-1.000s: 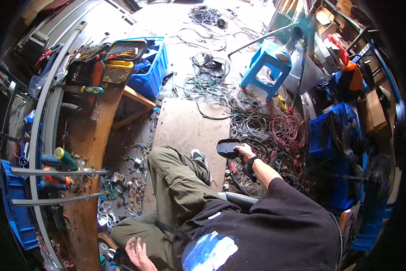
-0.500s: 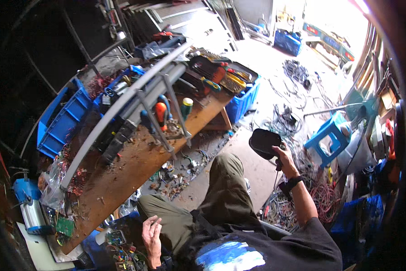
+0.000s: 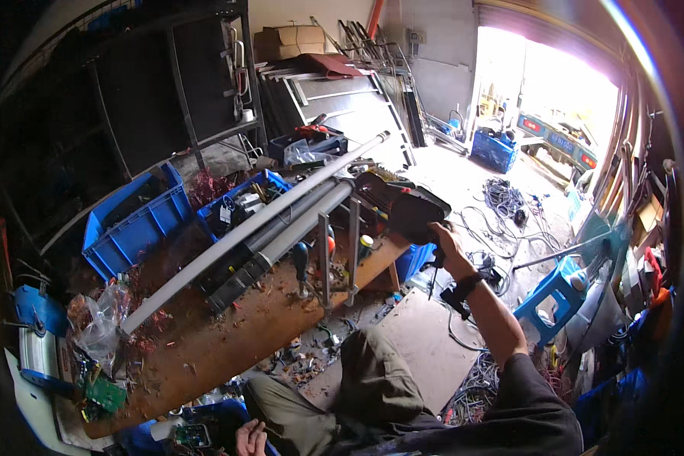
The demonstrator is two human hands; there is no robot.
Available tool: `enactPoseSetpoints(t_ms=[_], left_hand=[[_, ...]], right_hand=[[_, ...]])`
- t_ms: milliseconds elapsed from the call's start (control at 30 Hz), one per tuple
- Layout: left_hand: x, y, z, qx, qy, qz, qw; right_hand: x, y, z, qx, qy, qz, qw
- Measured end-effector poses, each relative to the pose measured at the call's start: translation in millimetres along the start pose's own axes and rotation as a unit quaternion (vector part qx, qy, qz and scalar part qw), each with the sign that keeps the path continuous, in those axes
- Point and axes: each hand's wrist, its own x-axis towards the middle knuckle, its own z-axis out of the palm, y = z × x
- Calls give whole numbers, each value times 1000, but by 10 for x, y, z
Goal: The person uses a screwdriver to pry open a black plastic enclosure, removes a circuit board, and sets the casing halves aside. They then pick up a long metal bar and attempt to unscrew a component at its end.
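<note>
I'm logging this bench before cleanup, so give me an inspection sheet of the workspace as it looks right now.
Surface: wooden workbench, littered with reddish scraps.
Job's things: dark rounded device, raised over the bench end.
Clutter: long grey tubes, blue bins, green circuit board, plastic bag.
Hands: right hand grips the device; left hand low by the knee, apparently empty.
Cables: tangled wire piles on the floor.
Surroundings: blue stool, dark shelving, bright open doorway.
</note>
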Motion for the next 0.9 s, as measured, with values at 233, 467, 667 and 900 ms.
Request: enactPoseSetpoints(t_ms=[233, 467, 667, 900], left_hand=[[66, -102, -277, 62, 10, 15, 998], [283, -297, -470, 11, 15, -2, 1000], [273, -524, -645, -7, 3, -37, 999], [266, 121, -539, 123, 15, 67, 990]], right_hand=[[1073, -21, 560, 101, -48, -27, 993], [1586, -107, 956, -178, -113, 25, 977], [1585, 141, 771, -11, -170, -66, 983], [1142, -556, 784, -116, -28, -370, 921]])
